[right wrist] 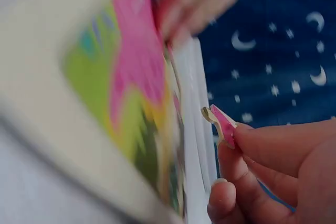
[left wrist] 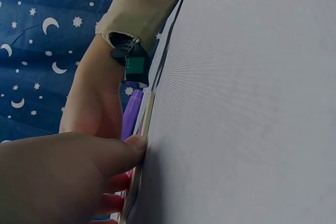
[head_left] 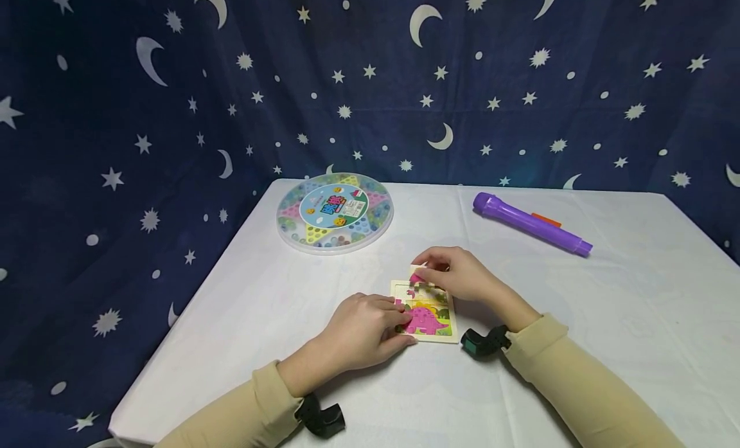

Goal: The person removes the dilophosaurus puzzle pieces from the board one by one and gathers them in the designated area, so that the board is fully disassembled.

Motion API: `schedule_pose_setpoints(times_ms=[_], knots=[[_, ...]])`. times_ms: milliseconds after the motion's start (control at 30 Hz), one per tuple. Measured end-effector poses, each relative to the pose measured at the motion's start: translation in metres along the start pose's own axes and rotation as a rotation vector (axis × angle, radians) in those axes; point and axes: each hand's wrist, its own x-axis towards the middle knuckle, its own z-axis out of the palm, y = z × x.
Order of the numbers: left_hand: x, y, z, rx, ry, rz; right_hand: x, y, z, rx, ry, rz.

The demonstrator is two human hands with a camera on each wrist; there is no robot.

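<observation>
A small square jigsaw puzzle (head_left: 428, 321) with a pink dinosaur picture in a cream frame lies on the white table. My left hand (head_left: 365, 329) rests on its left side, fingers stretched over the picture and thumb along the near edge. Between thumb and fingertips, my right hand (head_left: 462, 274) pinches a pink and cream puzzle piece (right wrist: 224, 126) above the frame's far edge. Part of that piece is hidden by the fingers. Cream backing shows in the upper part of the puzzle.
A round, clear-lidded board game box (head_left: 334, 211) sits at the back left of the table (head_left: 578, 319). Toward the back right lies a purple tube-shaped object (head_left: 528, 224) with an orange strip beside it. A dark star-and-moon cloth (head_left: 381, 62) hangs behind.
</observation>
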Motion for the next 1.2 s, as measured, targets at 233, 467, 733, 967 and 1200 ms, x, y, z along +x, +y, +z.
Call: schedule_pose_setpoints(times_ms=[233,467,733,967,1200], knots=[[0.000,0.000,0.000,0.030,0.007,-0.041,0.000,0.026,-0.020,-0.064,0.088,0.094],[-0.002,-0.003,0.001,0.016,-0.007,-0.062,0.001,0.042,-0.024,-0.119,0.214,0.152],[-0.001,-0.004,0.003,-0.031,0.017,-0.047,0.001,0.047,-0.024,-0.159,0.245,0.137],[-0.002,-0.005,0.006,-0.045,0.032,-0.013,0.000,0.048,-0.021,-0.177,0.251,0.126],[-0.002,-0.006,0.007,-0.039,0.028,0.017,0.000,0.050,-0.022,-0.219,0.273,0.111]])
